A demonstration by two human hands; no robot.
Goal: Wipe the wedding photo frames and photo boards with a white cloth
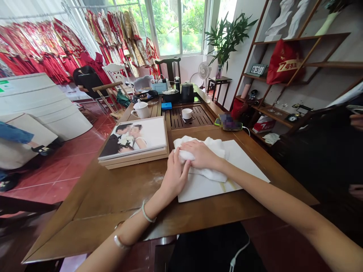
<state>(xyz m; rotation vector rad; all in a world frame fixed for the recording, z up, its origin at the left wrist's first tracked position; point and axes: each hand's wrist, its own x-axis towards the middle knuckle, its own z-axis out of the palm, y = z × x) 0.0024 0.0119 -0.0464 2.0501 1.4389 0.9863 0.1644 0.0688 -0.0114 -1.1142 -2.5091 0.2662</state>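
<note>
The white cloth [210, 174] hides part of the white board [195, 190]. The right hand [202, 154] presses on the cloth, but I can't tell if it grips; the left hand [173, 176] pinches a lump of cloth. The board lies on the brown desk [124, 192]. Red clothes [62, 45] hang far behind the board. Past the board's left side, a lid [139, 102] hides a white mug's [142, 111] inside; a white cup [186, 114] sits on a tray [203, 116] straight past the board
</note>
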